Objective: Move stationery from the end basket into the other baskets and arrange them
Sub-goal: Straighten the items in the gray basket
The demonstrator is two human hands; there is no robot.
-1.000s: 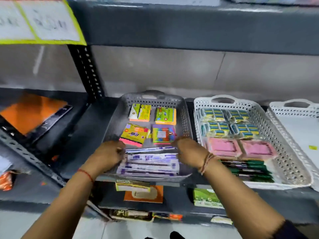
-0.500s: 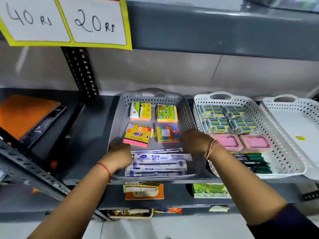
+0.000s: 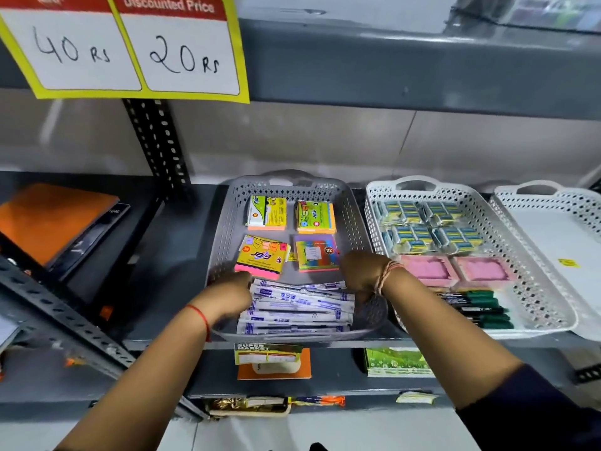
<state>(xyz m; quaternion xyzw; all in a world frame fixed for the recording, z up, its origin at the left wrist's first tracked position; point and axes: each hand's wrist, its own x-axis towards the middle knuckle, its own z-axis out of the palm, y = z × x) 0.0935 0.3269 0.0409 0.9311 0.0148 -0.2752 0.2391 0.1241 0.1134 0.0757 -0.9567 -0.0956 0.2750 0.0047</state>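
Note:
A grey basket [image 3: 354, 222] stands on the shelf with several sticky-note packs [image 3: 266, 213] at its back and a stack of white-and-blue pen packets [image 3: 299, 307] at its front. My left hand [image 3: 227, 296] grips the left end of the packets. My right hand [image 3: 362, 275] grips their right end. To the right, a white basket [image 3: 540, 301] holds blue-yellow packs [image 3: 426, 226], two pink pads [image 3: 455, 271] and green markers [image 3: 478, 309]. At the far right, the end basket [image 3: 553, 229] is white and shows only a small yellow tag [image 3: 567, 262].
A price sign [image 3: 130, 50] hangs from the upper shelf edge. An orange folder [image 3: 48, 219] lies on the left shelf beyond a black perforated post [image 3: 159, 148]. Shelf labels and a green box [image 3: 396, 362] sit on the shelf below.
The camera has tilted upward, bringing the price sign into view. Both hands stay on the ends of the pen packets in the grey basket, squaring the stack.

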